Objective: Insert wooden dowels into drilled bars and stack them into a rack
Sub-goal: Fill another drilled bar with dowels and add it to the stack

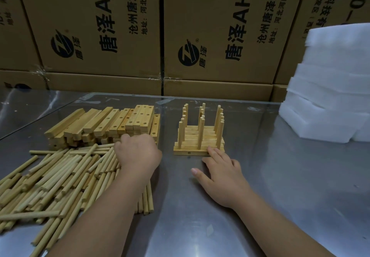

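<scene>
**Dowel rack braced by one hand while the other goes to the stock**

Dowel rack (pixel 199 136) first, because that is where the right hand's fingers (pixel 214 152) are: straight and spread apart, gripping nothing, their tips touching the near right end of the front bar (pixel 188 153). The right hand (pixel 220 174) lies low over the counter (pixel 280 176), thumb out to the side. To my eye it is there to keep the rack square and stop it sliding, not to lift it.

Just beyond those fingertips the rack rises in stepped layers of bars, with three rows of dowels standing upright through them.

Off to the far side of that hand, the left hand (pixel 138 152) hangs knuckles-up where the loose dowels (pixel 60 176) meet the heap of drilled bars (pixel 104 124). Its fingers curl down out of sight beneath it, so I cannot tell whether they have closed on a piece or are only feeling for one. I would guess it is after the next part for the rack.

The stock sits well for this: dowels lie nearest the person, and the bars are stacked right behind them with their holes showing. Farther out, white foam blocks (pixel 330 96) are piled beyond the right hand, and printed cardboard boxes (pixel 100 26) wall off the back of the counter.
</scene>
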